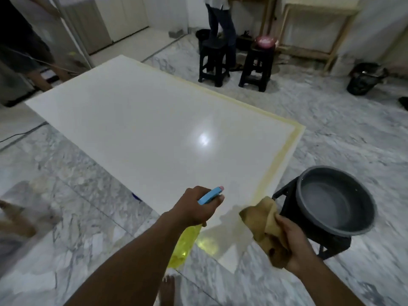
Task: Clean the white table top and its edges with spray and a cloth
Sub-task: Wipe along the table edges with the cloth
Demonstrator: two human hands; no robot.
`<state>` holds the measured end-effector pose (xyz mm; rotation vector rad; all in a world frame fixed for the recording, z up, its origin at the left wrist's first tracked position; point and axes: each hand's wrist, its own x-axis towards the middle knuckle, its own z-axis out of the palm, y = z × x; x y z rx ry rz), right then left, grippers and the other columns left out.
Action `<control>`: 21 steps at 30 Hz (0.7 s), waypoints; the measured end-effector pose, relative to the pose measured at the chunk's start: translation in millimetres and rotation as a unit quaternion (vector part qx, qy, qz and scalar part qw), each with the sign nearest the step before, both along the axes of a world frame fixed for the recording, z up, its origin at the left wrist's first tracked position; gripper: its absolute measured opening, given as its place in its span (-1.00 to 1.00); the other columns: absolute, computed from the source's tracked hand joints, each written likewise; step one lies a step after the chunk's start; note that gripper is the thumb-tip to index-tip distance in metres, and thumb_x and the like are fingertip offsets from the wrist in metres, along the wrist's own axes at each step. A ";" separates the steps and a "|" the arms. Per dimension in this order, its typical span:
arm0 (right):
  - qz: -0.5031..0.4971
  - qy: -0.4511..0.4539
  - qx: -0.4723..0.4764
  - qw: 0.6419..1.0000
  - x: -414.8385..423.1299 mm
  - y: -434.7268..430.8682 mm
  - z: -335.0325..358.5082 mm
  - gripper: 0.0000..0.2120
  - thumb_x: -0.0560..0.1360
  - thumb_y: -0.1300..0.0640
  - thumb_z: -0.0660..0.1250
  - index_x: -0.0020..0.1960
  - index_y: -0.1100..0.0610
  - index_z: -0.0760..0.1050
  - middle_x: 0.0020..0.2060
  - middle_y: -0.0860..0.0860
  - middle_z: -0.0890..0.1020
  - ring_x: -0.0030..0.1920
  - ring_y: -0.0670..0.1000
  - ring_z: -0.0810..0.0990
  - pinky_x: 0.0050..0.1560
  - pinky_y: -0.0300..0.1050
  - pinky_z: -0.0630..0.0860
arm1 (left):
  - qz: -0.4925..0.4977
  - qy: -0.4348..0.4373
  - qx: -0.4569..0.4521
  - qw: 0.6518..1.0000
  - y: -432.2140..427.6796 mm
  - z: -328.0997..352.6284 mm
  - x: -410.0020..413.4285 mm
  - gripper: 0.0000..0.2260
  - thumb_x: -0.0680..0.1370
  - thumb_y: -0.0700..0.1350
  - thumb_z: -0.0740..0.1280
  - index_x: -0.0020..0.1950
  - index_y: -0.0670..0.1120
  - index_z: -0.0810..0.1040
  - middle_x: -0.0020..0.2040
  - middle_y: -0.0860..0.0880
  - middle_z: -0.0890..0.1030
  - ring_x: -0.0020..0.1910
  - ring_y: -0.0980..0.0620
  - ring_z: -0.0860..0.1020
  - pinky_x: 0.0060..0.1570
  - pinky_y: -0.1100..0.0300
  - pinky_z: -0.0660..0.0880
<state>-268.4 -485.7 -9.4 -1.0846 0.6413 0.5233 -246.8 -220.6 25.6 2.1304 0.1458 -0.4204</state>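
Left hand (194,208): fingers wrapped around the neck of a spray bottle (187,237), yellow liquid, blue nozzle aimed over the table's near corner.
Right hand (293,246): fingers clenched on a tan cloth (262,221), just beside the corner.
Table (143,129): white, glossy, yellowish edge band.
Grey basin (335,202): on a dark stool, right of the table.

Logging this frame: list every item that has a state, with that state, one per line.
Left hand: gripping the spray bottle, held over the table's near corner.
Right hand: clutching the bunched tan cloth.
White table top: bare, glossy.
Grey basin: upright on a black stool, holding water.
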 end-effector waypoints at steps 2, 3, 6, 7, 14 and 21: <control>-0.065 -0.029 0.144 0.987 25.0 -0.3 13.0 -0.60 0.44 0.07 0.42 0.21 0.24 0.62 0.08 0.30 0.66 0.02 0.26 0.68 0.01 0.08 0.65 | -0.046 -0.004 0.017 0.999 -6.2 7.1 24.9 -0.64 0.66 0.13 0.35 0.02 -0.18 0.68 -0.20 -0.25 0.70 -0.42 -0.06 0.71 -0.30 0.08 0.71; -0.103 -0.060 0.179 0.977 35.3 3.4 19.8 -0.64 0.50 0.07 0.31 0.19 0.25 0.63 0.06 0.30 0.67 0.04 0.24 0.69 0.07 0.05 0.63 | -0.067 -0.011 0.023 0.997 -8.7 11.8 35.5 -0.61 0.66 0.14 0.35 -0.01 -0.20 0.66 -0.25 -0.20 0.69 -0.40 -0.09 0.73 -0.25 0.04 0.72; -0.224 -0.030 0.158 0.961 63.9 15.1 33.5 -0.61 0.64 -0.07 0.08 0.02 0.12 0.61 -0.24 0.10 0.73 -0.30 0.12 0.72 -0.32 0.02 0.68 | -0.146 -0.035 0.035 0.988 -12.2 26.8 68.8 -0.63 0.66 0.15 0.35 -0.21 -0.08 0.58 -0.42 0.01 0.56 -0.41 -0.11 0.72 -0.32 0.14 0.67; -0.226 -0.036 0.171 0.958 70.6 22.2 42.9 -0.57 0.63 -0.14 0.09 -0.01 0.11 0.62 -0.23 0.10 0.73 -0.30 0.13 0.72 -0.28 0.06 0.69 | -0.168 -0.040 0.037 0.984 -12.2 31.2 77.3 -0.62 0.66 0.15 0.35 -0.28 -0.02 0.51 -0.43 0.04 0.53 -0.41 -0.13 0.72 -0.36 0.16 0.64; -0.219 -0.054 0.135 0.965 119.3 64.1 71.6 -0.38 0.53 -0.29 0.16 0.06 0.22 0.70 0.07 0.22 0.70 -0.08 0.22 0.73 0.12 0.08 0.56 | -0.283 -0.072 0.054 0.955 -1.9 60.9 142.6 -0.62 0.64 0.22 0.35 -0.27 0.03 0.52 -0.37 0.01 0.56 -0.35 -0.17 0.73 -0.40 0.21 0.65; -0.261 -0.088 0.118 0.954 134.6 85.2 99.1 -0.37 0.53 -0.31 0.17 0.20 0.20 0.62 0.11 0.21 0.69 -0.05 0.22 0.72 -0.03 0.11 0.66 | -0.321 -0.108 0.068 0.938 5.6 78.8 173.3 -0.59 0.64 0.21 0.36 -0.35 0.06 0.46 -0.42 0.03 0.53 -0.39 -0.19 0.72 -0.37 0.15 0.62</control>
